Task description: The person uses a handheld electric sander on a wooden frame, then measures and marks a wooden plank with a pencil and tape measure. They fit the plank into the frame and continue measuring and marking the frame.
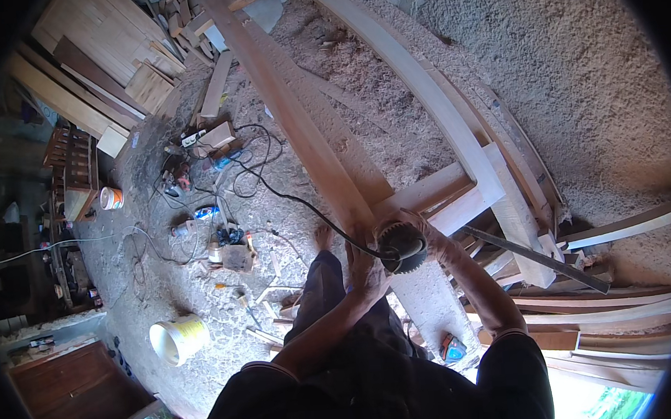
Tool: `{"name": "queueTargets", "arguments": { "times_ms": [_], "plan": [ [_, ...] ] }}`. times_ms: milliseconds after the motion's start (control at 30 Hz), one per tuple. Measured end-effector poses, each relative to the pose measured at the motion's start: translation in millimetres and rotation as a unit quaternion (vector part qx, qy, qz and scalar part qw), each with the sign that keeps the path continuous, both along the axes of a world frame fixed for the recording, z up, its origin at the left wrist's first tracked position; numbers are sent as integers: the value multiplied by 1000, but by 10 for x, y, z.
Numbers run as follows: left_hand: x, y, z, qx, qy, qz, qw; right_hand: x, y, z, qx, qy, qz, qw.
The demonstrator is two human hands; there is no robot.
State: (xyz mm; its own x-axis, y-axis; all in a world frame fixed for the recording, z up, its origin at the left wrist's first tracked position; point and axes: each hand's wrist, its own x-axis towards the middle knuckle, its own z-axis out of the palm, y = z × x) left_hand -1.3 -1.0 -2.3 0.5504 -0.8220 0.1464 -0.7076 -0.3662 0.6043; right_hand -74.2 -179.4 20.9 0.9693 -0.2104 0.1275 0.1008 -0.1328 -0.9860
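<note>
A corded power tool [401, 247] with a round, black, ridged end points up toward me over the near end of a wooden frame. My right hand [422, 226] is closed around its far right side. Against the tool's left side is my left hand [366, 265], closed, its fingertips partly hidden. Beneath the tool, a long brown beam [300, 127] meets a short crosspiece [426, 188]. A pale curved beam [420, 81] forms the frame's right side. From the tool a black cable [296, 199] runs left to the floor.
On the left floor lie tangled cords, a power strip [193, 138], several tools and a white bucket [179, 340]. Boards [75, 95] lean at the far left. Curved timbers [603, 312] are stacked at right. A dark bar [538, 258] juts out near my right arm. My bare foot [324, 238] is beside the frame.
</note>
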Motion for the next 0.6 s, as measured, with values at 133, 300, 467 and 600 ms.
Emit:
{"name": "queueTargets", "arguments": {
  "times_ms": [133,300,467,600],
  "plan": [
    [157,152,68,54,-49,-45,996,24,138,-4,-30,20,-15,999],
    [317,97,103,95,-84,-71,989,66,173,30,-44,17,-48,998],
    [688,12,-68,83,-85,-82,990,350,143,34,11,19,-68,997],
    [1034,-127,-404,-135,314,-27,939,710,16,-36,-69,-13,-100,992]
  ]
}}
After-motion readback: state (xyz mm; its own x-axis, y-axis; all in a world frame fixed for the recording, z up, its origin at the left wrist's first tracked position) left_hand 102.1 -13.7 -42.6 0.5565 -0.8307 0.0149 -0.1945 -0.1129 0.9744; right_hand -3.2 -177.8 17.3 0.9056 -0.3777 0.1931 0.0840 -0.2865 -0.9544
